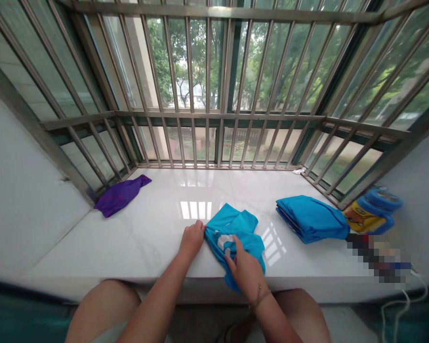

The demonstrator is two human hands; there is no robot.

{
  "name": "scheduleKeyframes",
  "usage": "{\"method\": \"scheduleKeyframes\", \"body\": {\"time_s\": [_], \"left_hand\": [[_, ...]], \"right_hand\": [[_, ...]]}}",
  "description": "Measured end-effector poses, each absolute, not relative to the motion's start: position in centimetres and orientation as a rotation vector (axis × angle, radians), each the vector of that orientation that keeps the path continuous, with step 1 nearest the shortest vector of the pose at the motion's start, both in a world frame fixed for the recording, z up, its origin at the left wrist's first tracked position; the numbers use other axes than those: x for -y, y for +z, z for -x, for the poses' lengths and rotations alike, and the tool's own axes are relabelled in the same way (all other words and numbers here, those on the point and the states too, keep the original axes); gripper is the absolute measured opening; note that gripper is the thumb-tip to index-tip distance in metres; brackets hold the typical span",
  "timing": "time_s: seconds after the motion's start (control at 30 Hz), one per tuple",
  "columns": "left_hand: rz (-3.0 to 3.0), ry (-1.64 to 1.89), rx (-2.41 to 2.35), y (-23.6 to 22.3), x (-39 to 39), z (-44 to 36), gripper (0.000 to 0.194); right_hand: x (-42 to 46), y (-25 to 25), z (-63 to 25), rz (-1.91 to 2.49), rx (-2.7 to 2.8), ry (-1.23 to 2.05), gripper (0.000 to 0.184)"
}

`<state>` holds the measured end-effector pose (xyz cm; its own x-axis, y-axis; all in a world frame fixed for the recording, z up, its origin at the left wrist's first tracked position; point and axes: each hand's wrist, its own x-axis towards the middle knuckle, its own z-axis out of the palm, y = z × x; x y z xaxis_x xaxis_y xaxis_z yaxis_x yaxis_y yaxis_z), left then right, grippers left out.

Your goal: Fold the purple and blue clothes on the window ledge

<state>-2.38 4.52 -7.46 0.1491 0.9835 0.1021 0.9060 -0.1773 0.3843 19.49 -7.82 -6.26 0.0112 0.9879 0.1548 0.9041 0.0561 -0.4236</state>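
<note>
A crumpled bright blue garment lies near the front edge of a glossy white window ledge. My left hand is closed, pinching the garment's left edge. My right hand rests on the cloth's lower right part, fingers pressed down on it and gripping a fold. Part of the garment hangs over the ledge's front edge under my right hand.
A stack of folded blue garments sits to the right. Beside it lies a yellow and blue toy-like object. A purple cloth lies at the back left. Metal window bars enclose the ledge. A white cord hangs at the right.
</note>
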Motion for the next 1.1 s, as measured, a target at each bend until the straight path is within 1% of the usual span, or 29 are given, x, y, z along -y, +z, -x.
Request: {"method": "scheduleKeyframes", "body": {"time_s": [0.1, 0.13, 0.17, 0.2, 0.3, 0.33, 0.37, 0.4, 0.47, 0.57, 0.63, 0.67, 0.73, 0.83, 0.87, 0.9, 1.0, 1.1], "left_hand": [[-2.14, 0.517, -1.86, -7.5, -4.6, 2.5, 0.028], [-2.125, 0.529, -1.866, -7.5, -4.6, 2.5, 0.029], [-2.103, 0.543, -1.873, -7.5, -4.6, 2.6, 0.029], [-2.076, 0.561, -1.881, -7.5, -4.6, 2.7, 0.029], [-1.974, 0.633, -1.91, -7.5, -4.7, 3.0, 0.03], [-1.933, 0.666, -1.923, -7.6, -4.7, 3.2, 0.03], [-1.89, 0.705, -1.937, -7.6, -4.8, 3.4, 0.03], [-1.843, 0.749, -1.955, -7.6, -4.9, 3.6, 0.03], [-1.742, 0.844, -1.996, -7.6, -5.0, 4.1, 0.032], [-1.611, 0.966, -2.037, -7.6, -5.2, 4.6, 0.033], [-1.559, 1.021, -2.035, -7.6, -5.2, 4.8, 0.032], [-1.541, 1.044, -2.028, -7.6, -5.1, 4.9, 0.031], [-1.513, 1.085, -2.012, -7.6, -5.1, 4.8, 0.03], [-1.488, 1.133, -1.981, -7.7, -5.2, 4.8, 0.029], [-1.485, 1.144, -1.969, -7.8, -5.2, 4.8, 0.028], [-1.484, 1.153, -1.955, -7.9, -5.2, 4.9, 0.027], [-1.486, 1.168, -1.917, -8.0, -5.2, 4.9, 0.025], [-1.513, 1.152, -1.838, -7.9, -4.9, 4.7, 0.03]], "right_hand": [[6.1, -5.1, -20.1, 1.9, 1.972, 0.039, 0.082], [5.5, -4.8, -20.3, 1.899, 2.009, 0.013, 0.087], [4.8, -4.6, -20.5, 1.9, 2.049, 0.021, 0.088], [4.2, -4.4, -20.6, 1.896, 2.088, 0.062, 0.082], [2.8, -3.8, -21.3, 1.784, 2.124, 0.31, 0.044], [2.6, -3.5, -21.6, 1.719, 2.083, 0.391, 0.035], [2.4, -3.2, -22.1, 1.66, 2.005, 0.452, 0.03], [2.4, -2.8, -22.6, 1.62, 1.89, 0.489, 0.03], [2.6, -2.2, -24.2, 1.623, 1.561, 0.478, 0.04], [3.0, -2.6, -27.1, 1.744, 0.981, 0.351, 0.063], [3.4, -3.8, -28.9, 1.829, 0.768, 0.314, 0.074], [3.7, -4.7, -29.6, 1.868, 0.752, 0.301, 0.076], [4.6, -6.2, -30.3, 1.928, 0.859, 0.192, 0.072], [6.0, -7.7, -29.6, 1.944, 1.143, -0.151, 0.06], [6.4, -7.9, -28.9, 1.924, 1.266, -0.216, 0.058], [6.7, -8.0, -28.1, 1.893, 1.418, -0.226, 0.057], [7.0, -7.6, -25.4, 1.831, 1.895, -0.08, 0.054], [6.8, -6.8, -23.2, 1.997, 2.056, -0.003, 0.04]]}}
